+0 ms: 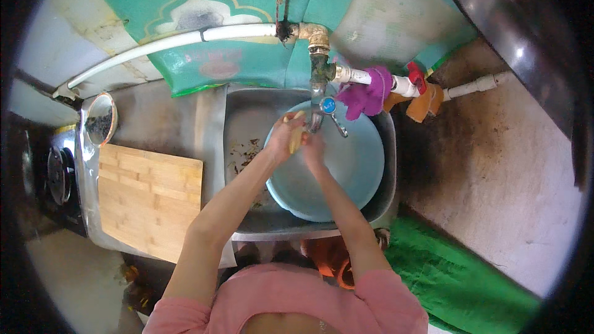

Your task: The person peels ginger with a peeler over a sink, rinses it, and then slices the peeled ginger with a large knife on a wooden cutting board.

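Above the left part of a light-blue plastic basin [357, 167], my left hand [280, 138] holds a pale yellow, elongated piece [296, 140], perhaps a vegetable. My right hand [313, 150] is close beside that piece, right under the metal faucet [316, 118]. Blur and the faucet hide its fingers, so its grip is unclear. The basin sits in a stainless-steel sink [246, 106]. Dark and yellowish scraps [243, 153] lie on the sink floor left of the basin.
A wooden cutting board [151, 199] lies on the steel counter at left, with a bowl [103, 118] of dark contents behind it. Purple cloth [366, 95] and orange cloth [424, 104] hang on the white pipe by a red valve handle [416, 77]. The faucet lever [340, 127] juts over the basin.
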